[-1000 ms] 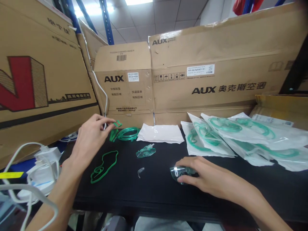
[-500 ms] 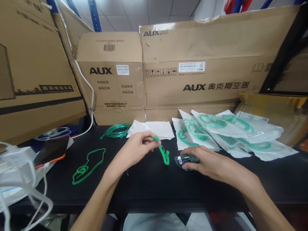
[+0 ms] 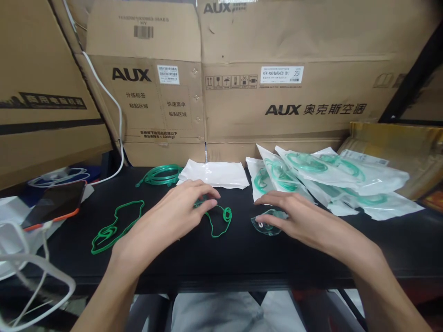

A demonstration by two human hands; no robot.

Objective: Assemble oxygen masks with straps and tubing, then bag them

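Observation:
My left hand (image 3: 188, 205) hovers over the dark table with thumb and fingers apart. Just beneath it a thin green elastic strap (image 3: 226, 226) lies in a loose loop with a small coil; part of the strap is hidden behind the hand. A small clear plastic face mask (image 3: 268, 223) rests on the table to the right. My right hand (image 3: 290, 214) is over the mask, fingers spread away from it, the thumb lying across or touching its surface. Left of my left arm, a second green elastic strap (image 3: 119, 226) lies looped on the table.
A coil of green tubing (image 3: 161, 175) and a white packet (image 3: 216, 175) sit at the back. White pouches with green tubing (image 3: 332, 175) are piled at right. A phone (image 3: 55, 205) and white cables (image 3: 48, 267) lie at left. Cardboard (image 3: 235, 124) stands behind.
My left hand has let go of the green strap, which now lies on the table. The right hand's fingers have spread off the mask, now flat on the table. The view has tilted down.

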